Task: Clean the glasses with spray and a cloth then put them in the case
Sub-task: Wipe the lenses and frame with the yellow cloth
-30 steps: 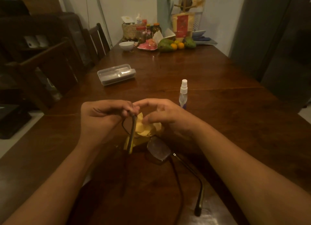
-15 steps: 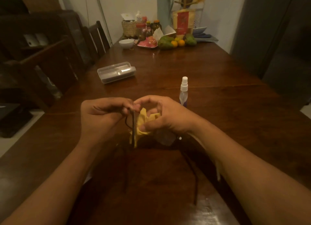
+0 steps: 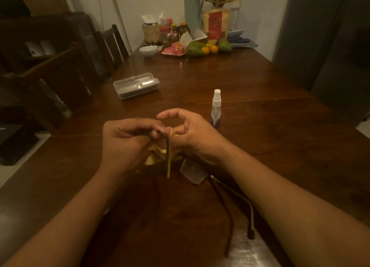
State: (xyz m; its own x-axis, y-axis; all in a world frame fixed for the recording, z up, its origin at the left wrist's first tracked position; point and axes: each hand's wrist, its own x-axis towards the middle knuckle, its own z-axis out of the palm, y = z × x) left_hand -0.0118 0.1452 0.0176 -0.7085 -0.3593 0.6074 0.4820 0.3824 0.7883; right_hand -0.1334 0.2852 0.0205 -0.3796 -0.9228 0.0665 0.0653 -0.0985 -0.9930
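Just before the small clear spray bottle (image 3: pixel 216 108) on the dark wooden surface (image 3: pixel 260 110), the thin dark-framed glasses (image 3: pixel 193 171) have tilted, showing one lens again, left hand (image 3: pixel 128 140) pinching the frame, right hand (image 3: pixel 190 134) loosely rubbing with the yellow cloth (image 3: pixel 155 156); wiping continues, clear plastic case (image 3: pixel 136 85) beyond, untouched.

Setting: home dining room, dim light. Long dark wooden table (image 3: pixel 250 82) with wooden chairs (image 3: pixel 112 44) along its left side. Far end holds household food items: white bowl (image 3: pixel 148 51), fruit (image 3: pixel 208 47), jars (image 3: pixel 174 34), woven basket (image 3: pixel 151 33). Plain pale wall behind; dark furniture at left.
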